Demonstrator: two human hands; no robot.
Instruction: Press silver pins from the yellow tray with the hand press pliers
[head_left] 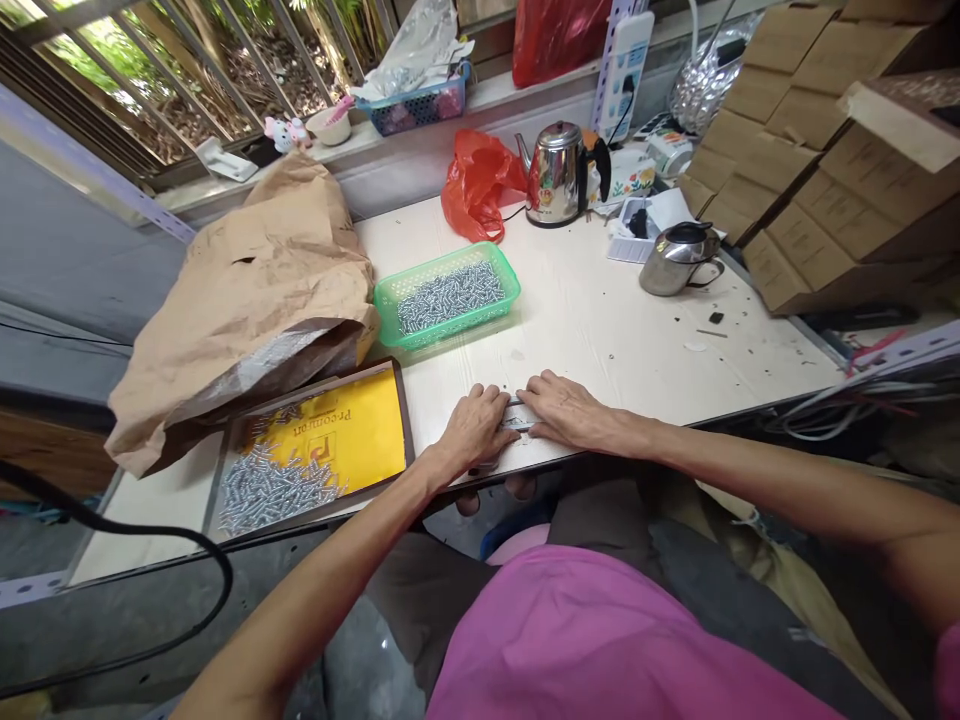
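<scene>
My left hand (475, 430) and my right hand (570, 410) rest side by side near the front edge of the white table (600, 310). Their fingers curl down over a row of small metal pieces (517, 420), which shows only between the two hands. Behind them a green basket (447, 295) holds several small silver metal pieces. To the left a shallow box lid with a yellow floor (352, 430) holds a loose heap of the same silver pieces (270, 485).
A crumpled brown paper sack (247, 290) lies at the left. At the back stand a steel kettle (559, 175), a red plastic bag (476, 185) and a steel jug (679, 258). Cardboard boxes (817, 150) are stacked at the right. A black cable (150, 535) loops low at the left.
</scene>
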